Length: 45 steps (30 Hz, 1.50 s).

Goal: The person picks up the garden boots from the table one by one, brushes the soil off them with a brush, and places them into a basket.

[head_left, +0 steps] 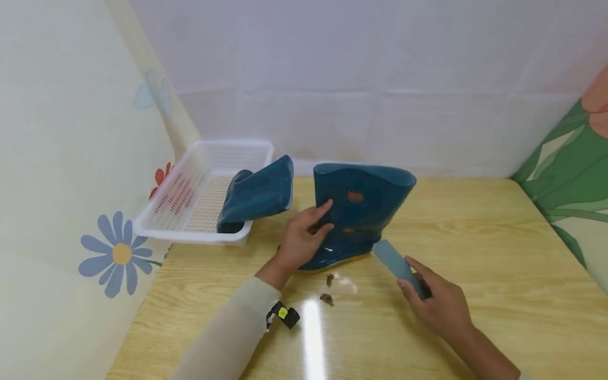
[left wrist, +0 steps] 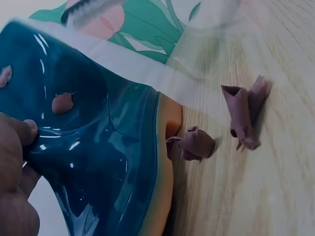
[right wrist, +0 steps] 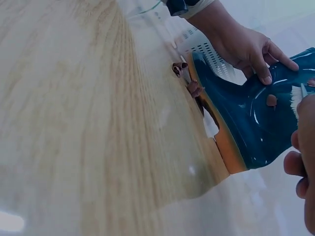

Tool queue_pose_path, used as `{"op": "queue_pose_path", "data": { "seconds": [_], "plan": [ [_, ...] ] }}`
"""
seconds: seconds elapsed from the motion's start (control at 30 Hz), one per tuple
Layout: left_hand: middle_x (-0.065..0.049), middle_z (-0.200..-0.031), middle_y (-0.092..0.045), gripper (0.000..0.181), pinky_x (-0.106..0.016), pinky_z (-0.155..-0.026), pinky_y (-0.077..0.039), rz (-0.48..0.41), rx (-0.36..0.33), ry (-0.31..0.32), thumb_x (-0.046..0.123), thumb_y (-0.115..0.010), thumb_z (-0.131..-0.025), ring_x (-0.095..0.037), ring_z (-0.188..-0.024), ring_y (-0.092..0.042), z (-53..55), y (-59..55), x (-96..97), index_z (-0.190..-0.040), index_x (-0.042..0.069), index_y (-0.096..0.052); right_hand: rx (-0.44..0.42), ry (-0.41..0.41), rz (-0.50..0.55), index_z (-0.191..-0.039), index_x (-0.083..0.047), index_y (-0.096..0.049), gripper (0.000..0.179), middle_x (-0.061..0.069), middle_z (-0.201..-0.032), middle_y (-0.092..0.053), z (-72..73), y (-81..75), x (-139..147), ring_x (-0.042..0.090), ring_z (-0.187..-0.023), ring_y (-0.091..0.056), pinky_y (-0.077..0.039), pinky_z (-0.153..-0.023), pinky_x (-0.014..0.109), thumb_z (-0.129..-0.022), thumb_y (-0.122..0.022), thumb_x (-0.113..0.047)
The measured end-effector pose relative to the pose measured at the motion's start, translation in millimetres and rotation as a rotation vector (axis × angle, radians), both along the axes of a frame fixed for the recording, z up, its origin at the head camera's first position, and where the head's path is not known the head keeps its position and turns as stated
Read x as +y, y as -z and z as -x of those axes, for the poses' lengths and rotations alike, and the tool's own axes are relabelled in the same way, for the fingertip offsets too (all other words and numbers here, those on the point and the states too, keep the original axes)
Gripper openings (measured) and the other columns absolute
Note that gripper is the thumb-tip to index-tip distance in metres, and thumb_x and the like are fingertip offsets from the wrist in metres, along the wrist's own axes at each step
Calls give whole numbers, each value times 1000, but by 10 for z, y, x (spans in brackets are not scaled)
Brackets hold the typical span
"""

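A teal rubber boot (head_left: 375, 206) with an orange sole (left wrist: 165, 187) stands on the wooden table. At its ankle my left hand (head_left: 301, 237) holds it, thumb and fingers pinching the rubber (left wrist: 83, 157). My right hand (head_left: 437, 301) grips a blue-grey brush (head_left: 394, 261) with white bristles (right wrist: 296, 101), its head close to the boot's heel side in the head view. Two brown clumps, an upper one (head_left: 354, 197) and a lower one (head_left: 349, 230), stick to the boot's side. Two more brown pieces (head_left: 326, 299) lie on the table in front of the sole.
A white plastic basket (head_left: 223, 235) stands at the back left of the table (head_left: 499, 264). Inside leans a second teal boot (head_left: 263, 190), its shaft reaching out over the right rim. A pale wall covering (head_left: 332, 121) rises behind the table; painted flowers decorate the side walls.
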<state>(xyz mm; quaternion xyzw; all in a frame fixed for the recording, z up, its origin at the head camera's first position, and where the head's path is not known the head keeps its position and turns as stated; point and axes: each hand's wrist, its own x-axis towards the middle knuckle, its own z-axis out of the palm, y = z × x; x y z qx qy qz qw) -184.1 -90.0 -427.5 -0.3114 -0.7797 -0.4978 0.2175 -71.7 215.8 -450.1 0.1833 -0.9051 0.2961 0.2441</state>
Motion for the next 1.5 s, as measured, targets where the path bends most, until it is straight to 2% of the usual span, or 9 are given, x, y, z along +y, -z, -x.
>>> {"op": "queue_pose_path", "data": {
  "seconds": [0.13, 0.4, 0.53, 0.63, 0.77, 1.0, 1.2, 1.33, 1.5],
  "plan": [
    [-8, -88, -62, 54, -30, -59, -42, -6, 19, -10, -2, -76, -90, -16, -65, -45, 2, 0, 16, -141, 3, -61, -33, -17, -35, -132, -5, -67, 50, 3, -88, -73, 55, -52, -86, 1, -59, -48, -37, -49, 24, -86, -83, -18],
    [-15, -121, -68, 58, -30, -62, -44, -10, -36, -10, 1, -76, -91, -18, -72, -51, -19, -16, -16, -145, 5, -57, 9, -68, -55, -132, -5, -67, 52, 4, -84, -72, 193, -47, -191, -1, -55, -46, -37, -46, 22, -84, -84, -18],
    [-15, -127, -66, 60, -31, -70, -54, -5, -71, 2, 1, -76, -91, -20, -88, -63, -24, -20, -25, -147, 7, -56, 30, -73, -56, -131, -5, -68, 52, 3, -83, -71, 237, -58, -239, -1, -54, -43, -34, -46, 21, -84, -84, -20],
    [-15, -129, -66, 61, -32, -75, -56, -3, -83, 6, 1, -76, -91, -21, -96, -66, -23, -18, -33, -148, 8, -55, 60, -82, -59, -131, -6, -68, 53, 5, -83, -71, 269, -68, -278, 2, -54, -46, -34, -46, 22, -84, -85, -21],
    [-14, -129, -66, 62, -32, -77, -57, 0, -74, 8, 2, -76, -91, -21, -99, -66, -6, 1, -38, -148, 8, -54, 89, -86, -72, -131, -6, -69, 53, 7, -82, -71, 307, -65, -328, 5, -55, -48, -34, -45, 22, -82, -86, -21],
    [-12, -124, -68, 61, -31, -67, -51, 4, -76, -4, 2, -76, -92, -17, -78, -56, 12, 2, -33, -148, 10, -55, 66, -58, -100, -132, -6, -68, 55, 9, -84, -71, 341, -112, -419, 8, -56, -48, -35, -46, 24, -82, -87, -20],
    [-12, -123, -68, 60, -29, -66, -49, -7, -77, -10, 2, -76, -92, -16, -77, -54, 12, -22, -29, -147, 10, -56, 16, -37, -107, -133, -5, -68, 52, 8, -81, -68, 367, -137, -478, 10, -56, -46, -33, -47, 25, -86, -84, -22],
    [-11, -118, -68, 60, -29, -62, -46, -10, -69, -9, 3, -76, -92, -15, -71, -50, 16, -17, -26, -147, 9, -56, -21, -30, -116, -132, -5, -69, 50, 11, -86, -71, 360, -120, -481, 10, -56, -44, -31, -46, 25, -88, -83, -23],
    [-10, -120, -68, 59, -29, -62, -45, -25, -71, -7, 3, -76, -92, -17, -72, -49, 29, -8, -20, -147, 9, -56, -24, -34, -121, -131, -6, -69, 49, 12, -85, -72, 333, -94, -458, 10, -55, -44, -30, -46, 26, -87, -83, -24]
  ]
}}
